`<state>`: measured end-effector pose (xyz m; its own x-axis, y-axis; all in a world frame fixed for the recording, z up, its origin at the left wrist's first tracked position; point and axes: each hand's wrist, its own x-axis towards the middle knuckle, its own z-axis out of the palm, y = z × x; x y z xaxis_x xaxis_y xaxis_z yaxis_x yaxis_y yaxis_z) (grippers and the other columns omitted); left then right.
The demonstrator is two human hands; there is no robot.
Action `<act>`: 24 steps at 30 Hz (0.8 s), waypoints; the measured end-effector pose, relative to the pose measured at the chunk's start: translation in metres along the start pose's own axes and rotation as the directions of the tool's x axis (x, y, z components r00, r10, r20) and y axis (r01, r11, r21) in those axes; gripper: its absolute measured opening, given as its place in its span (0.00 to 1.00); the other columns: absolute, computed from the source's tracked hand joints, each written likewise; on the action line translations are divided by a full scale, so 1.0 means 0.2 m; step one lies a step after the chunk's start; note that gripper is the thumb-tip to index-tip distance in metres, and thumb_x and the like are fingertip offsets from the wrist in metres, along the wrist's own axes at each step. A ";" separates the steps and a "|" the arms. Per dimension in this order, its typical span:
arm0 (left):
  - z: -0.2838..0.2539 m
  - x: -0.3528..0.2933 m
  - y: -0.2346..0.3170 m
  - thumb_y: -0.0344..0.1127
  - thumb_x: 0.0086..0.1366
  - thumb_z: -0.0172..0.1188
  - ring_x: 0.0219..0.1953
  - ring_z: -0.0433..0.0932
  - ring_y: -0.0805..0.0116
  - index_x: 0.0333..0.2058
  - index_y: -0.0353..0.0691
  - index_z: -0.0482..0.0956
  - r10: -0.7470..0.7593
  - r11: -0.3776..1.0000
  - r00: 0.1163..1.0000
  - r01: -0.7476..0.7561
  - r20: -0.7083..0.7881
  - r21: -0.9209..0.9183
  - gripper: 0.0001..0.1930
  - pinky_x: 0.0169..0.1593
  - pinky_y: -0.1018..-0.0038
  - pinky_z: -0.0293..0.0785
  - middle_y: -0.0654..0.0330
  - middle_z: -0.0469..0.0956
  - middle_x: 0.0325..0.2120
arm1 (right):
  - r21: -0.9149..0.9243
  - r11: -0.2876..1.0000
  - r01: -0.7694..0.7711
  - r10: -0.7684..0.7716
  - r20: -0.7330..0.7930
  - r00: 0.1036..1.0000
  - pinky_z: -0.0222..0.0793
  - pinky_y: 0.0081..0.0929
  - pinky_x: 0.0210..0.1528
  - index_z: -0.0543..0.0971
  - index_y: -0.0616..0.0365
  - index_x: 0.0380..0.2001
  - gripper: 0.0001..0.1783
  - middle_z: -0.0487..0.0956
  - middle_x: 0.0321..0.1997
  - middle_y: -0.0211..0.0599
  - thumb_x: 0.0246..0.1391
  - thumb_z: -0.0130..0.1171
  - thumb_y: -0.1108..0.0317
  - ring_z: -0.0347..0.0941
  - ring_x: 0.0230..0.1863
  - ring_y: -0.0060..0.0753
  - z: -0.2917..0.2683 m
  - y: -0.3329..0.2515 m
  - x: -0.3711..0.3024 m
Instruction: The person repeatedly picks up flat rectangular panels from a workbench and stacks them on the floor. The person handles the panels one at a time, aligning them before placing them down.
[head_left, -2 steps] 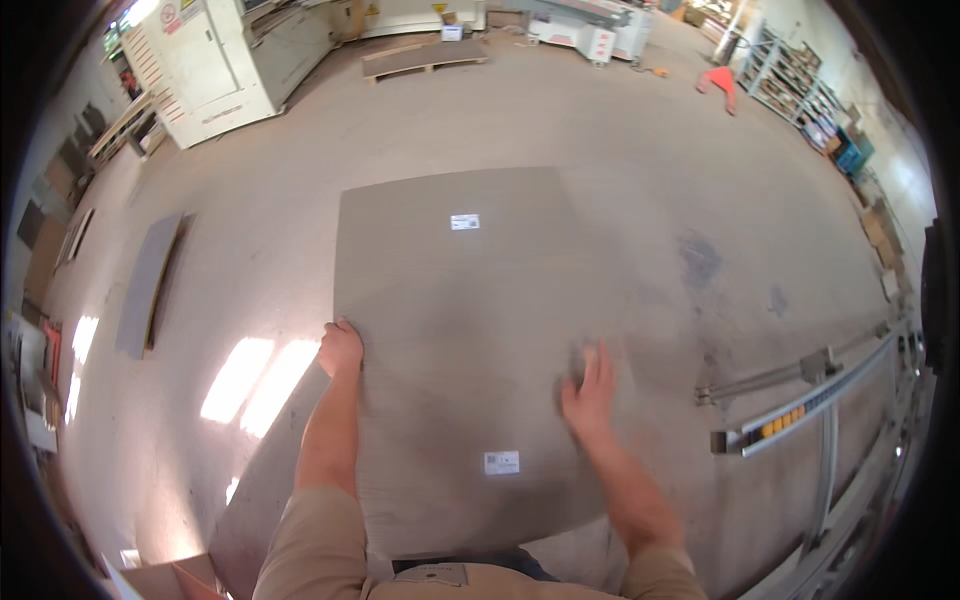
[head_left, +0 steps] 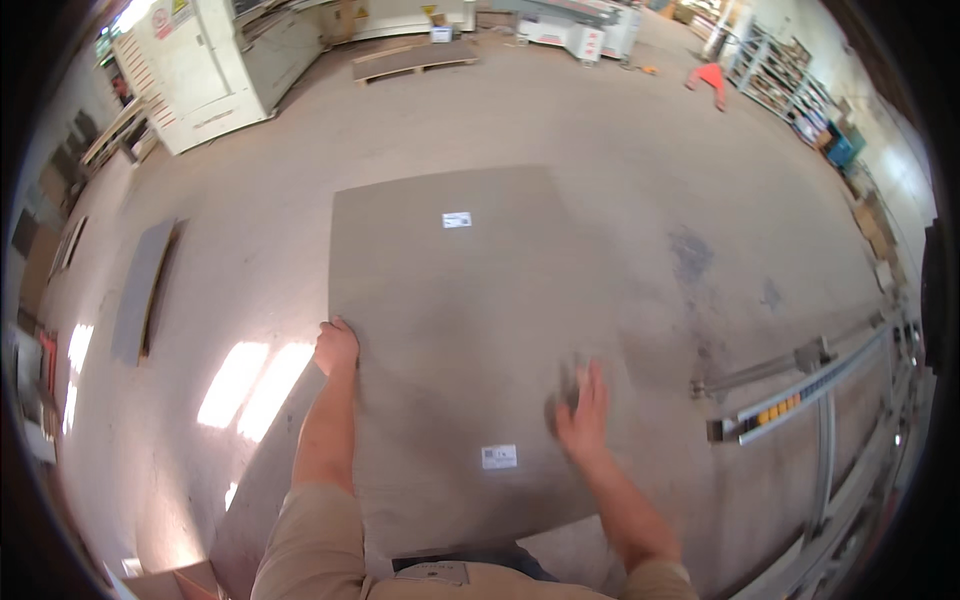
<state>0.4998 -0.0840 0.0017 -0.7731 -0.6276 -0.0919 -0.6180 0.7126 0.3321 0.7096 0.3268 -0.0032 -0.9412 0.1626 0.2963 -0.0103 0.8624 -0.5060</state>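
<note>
A large flat grey-brown board (head_left: 460, 310) spans the middle in front of me, its near edge close to my body. One white label (head_left: 456, 220) is stuck near its far end, and another white label (head_left: 499, 457) lies toward the near end. My left hand (head_left: 338, 348) is closed around the board's left edge. Over the right part of the board is my right hand (head_left: 582, 412), fingers stretched out and slightly blurred. A dark shadow falls beside it; whether it touches the surface I cannot tell. The board's right edge blends into the floor.
To the right stands a metal-framed machine with a rail (head_left: 770, 415). A grey panel (head_left: 146, 290) lies on the floor at left. Farther off are a white machine cabinet (head_left: 205, 80), a board on a pallet (head_left: 415, 60) and a red stand (head_left: 710, 82). An open cardboard box (head_left: 175, 582) sits at lower left.
The background has shifted slightly left in the view. My right hand has moved a little left and nearer to me; my left hand keeps its hold on the board's edge.
</note>
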 end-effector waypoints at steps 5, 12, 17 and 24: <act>0.16 0.13 -0.03 0.53 0.72 0.35 0.50 0.77 0.39 0.48 0.31 0.72 0.019 0.999 1.000 -0.020 -0.010 -0.035 0.28 0.54 0.50 0.71 0.37 0.78 0.45 | 0.392 0.816 -0.425 0.367 0.216 0.905 0.61 0.47 0.64 0.64 0.61 0.61 0.33 0.62 0.65 0.59 0.50 0.59 0.75 0.64 0.62 0.61 -0.48 -0.30 -1.17; 0.19 0.68 -0.55 0.32 0.65 0.47 0.38 0.81 0.47 0.40 0.36 0.79 0.826 0.275 0.426 -0.876 0.369 0.396 0.12 0.43 0.56 0.77 0.43 0.81 0.35 | 0.010 0.882 -0.471 0.469 0.058 0.881 0.67 0.50 0.58 0.68 0.59 0.58 0.28 0.66 0.62 0.55 0.51 0.56 0.72 0.68 0.57 0.63 -0.77 -0.60 -1.85; -0.19 0.37 -0.34 0.39 0.68 0.52 0.40 0.81 0.60 0.46 0.38 0.80 0.422 0.876 0.862 -0.467 -0.280 -0.119 0.15 0.41 0.64 0.78 0.50 0.82 0.40 | -0.255 0.864 -0.434 0.435 -0.056 0.899 0.64 0.49 0.60 0.69 0.61 0.54 0.26 0.65 0.64 0.54 0.50 0.57 0.69 0.64 0.61 0.58 -1.07 -0.63 -2.01; -0.14 -1.03 -0.07 0.38 0.68 0.53 0.43 0.80 0.61 0.47 0.36 0.79 0.964 0.167 0.245 -0.860 -0.102 -0.481 0.15 0.45 0.68 0.76 0.51 0.80 0.44 | -0.152 0.128 -0.980 0.610 -0.767 0.199 0.62 0.45 0.62 0.73 0.56 0.55 0.30 0.68 0.65 0.45 0.44 0.61 0.71 0.66 0.62 0.51 -1.53 -1.12 -3.34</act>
<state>0.6710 0.0261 0.0430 -0.7705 0.5014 0.3936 0.6305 0.5084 0.5865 1.4443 0.1707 0.1593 0.0660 0.9260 0.3718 0.9723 0.0240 -0.2324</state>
